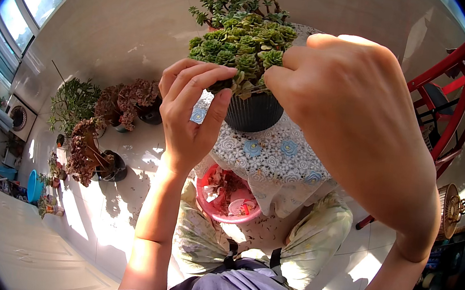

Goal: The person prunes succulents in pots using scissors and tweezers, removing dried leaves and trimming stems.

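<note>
A potted succulent [247, 40] with crowded green rosettes stands before me in a ribbed black pot [254, 112]. My left hand [194, 107] is at its lower left side, with thumb and fingers around a dark rosette [220, 85] at the pot's rim. On the right, my right hand [333, 79] is curled close against the rosettes, its fingertips partly hidden. A thin, shiny tool [250, 90], possibly tweezers, runs from those fingers toward the lower leaves. The pot rests on a round table with a lace tablecloth [269, 157] bearing blue flowers.
Behind the pot is another succulent [221, 6]. Below the table's edge, between my knees, a pink basin [224, 218] holds dry plant scraps. Several potted plants [120, 99] stand on the floor at left. A red folding chair frame [452, 113] is at right.
</note>
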The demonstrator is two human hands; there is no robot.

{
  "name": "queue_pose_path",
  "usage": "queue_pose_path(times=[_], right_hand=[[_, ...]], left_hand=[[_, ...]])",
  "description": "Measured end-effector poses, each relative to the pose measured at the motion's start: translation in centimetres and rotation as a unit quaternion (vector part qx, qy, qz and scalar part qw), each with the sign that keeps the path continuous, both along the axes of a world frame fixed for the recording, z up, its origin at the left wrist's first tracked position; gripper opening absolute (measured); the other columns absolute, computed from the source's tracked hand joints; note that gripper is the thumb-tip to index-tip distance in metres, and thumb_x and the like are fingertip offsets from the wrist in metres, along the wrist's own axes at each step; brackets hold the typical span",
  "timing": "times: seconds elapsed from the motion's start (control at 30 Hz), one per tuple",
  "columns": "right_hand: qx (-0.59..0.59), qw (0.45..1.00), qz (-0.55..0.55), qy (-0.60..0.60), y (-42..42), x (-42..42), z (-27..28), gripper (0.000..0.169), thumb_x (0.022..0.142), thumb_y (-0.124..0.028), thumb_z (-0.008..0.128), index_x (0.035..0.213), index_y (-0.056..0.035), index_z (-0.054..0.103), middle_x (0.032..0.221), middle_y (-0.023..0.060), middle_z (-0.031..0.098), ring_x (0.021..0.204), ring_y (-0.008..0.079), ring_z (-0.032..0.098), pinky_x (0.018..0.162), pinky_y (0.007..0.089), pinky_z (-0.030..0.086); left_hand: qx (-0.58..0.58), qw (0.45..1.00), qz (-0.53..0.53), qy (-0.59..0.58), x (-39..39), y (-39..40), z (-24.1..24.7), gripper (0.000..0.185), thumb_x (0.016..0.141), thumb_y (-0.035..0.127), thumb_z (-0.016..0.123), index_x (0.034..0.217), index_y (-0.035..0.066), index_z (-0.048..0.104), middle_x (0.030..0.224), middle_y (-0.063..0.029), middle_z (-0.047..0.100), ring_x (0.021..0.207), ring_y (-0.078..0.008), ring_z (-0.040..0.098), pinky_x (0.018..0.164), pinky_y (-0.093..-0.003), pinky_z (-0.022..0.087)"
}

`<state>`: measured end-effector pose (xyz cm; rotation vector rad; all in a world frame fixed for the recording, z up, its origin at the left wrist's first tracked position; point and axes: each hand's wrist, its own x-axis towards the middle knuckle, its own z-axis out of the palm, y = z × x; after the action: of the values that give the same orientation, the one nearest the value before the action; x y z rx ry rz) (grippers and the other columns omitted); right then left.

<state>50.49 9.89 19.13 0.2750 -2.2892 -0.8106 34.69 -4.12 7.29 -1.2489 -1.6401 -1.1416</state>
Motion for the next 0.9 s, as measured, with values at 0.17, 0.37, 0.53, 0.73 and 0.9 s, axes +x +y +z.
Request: queue_pose_path(times=[0.17,0.37,0.53,0.73,0.9], right_hand=[[-0.018,1.000,0.018,0.010,0.6,0.1,-0.5,0.010,0.068,-0.009,0.068,0.073,-0.0058,0.060,0.071,0.0080,0.058,0.076,0.0263,0.065,0.066,0.0374,0.051],[-0.076,0.997,0.009,0.007,0.1,0.2,-1.3,0.009,0.071,-0.007,0.067,0.075,-0.0050,0.059,0.071,0.0089,0.057,0.070,0.0271,0.064,0.062,0.0381,0.050],[-0.176,0.982,-0.016,-0.069,-0.3,1.8,0.0,0.012,0.072,-0.005,0.067,0.084,-0.0030,0.066,0.073,0.0101,0.058,0.067,0.0284,0.064,0.061,0.0378,0.050],[-0.119,0.991,-0.001,-0.067,1.4,1.8,-0.6,0.027,0.072,-0.003,0.067,0.099,-0.0013,0.073,0.076,0.0099,0.062,0.068,0.0292,0.066,0.062,0.0375,0.052],[-0.116,0.991,0.000,-0.069,1.4,1.3,-1.2,0.027,0.072,-0.001,0.068,0.098,-0.0006,0.073,0.076,0.0097,0.062,0.068,0.0285,0.066,0.061,0.0377,0.051]], left_hand=[[-0.016,1.000,0.006,-0.002,-0.1,-0.2,0.1,0.024,0.090,0.010,0.071,0.113,0.009,0.076,0.114,-0.0059,0.074,0.112,-0.0290,0.060,0.102,-0.0407,0.040],[-0.034,0.999,0.009,0.003,0.0,-0.3,0.5,0.027,0.089,0.007,0.071,0.115,0.011,0.076,0.114,-0.0052,0.074,0.113,-0.0291,0.060,0.105,-0.0418,0.039],[-0.023,1.000,-0.003,-0.014,-0.2,-0.1,0.3,0.028,0.088,0.006,0.071,0.115,0.011,0.076,0.114,-0.0049,0.074,0.114,-0.0286,0.060,0.105,-0.0418,0.038],[-0.014,1.000,-0.008,-0.017,-0.1,-0.3,0.3,0.023,0.089,0.006,0.072,0.111,0.011,0.075,0.112,-0.0045,0.074,0.114,-0.0284,0.060,0.106,-0.0416,0.037],[-0.015,1.000,0.001,-0.008,0.0,-0.1,0.5,0.020,0.089,0.012,0.074,0.109,0.011,0.076,0.109,-0.0042,0.075,0.114,-0.0281,0.060,0.105,-0.0418,0.037]])
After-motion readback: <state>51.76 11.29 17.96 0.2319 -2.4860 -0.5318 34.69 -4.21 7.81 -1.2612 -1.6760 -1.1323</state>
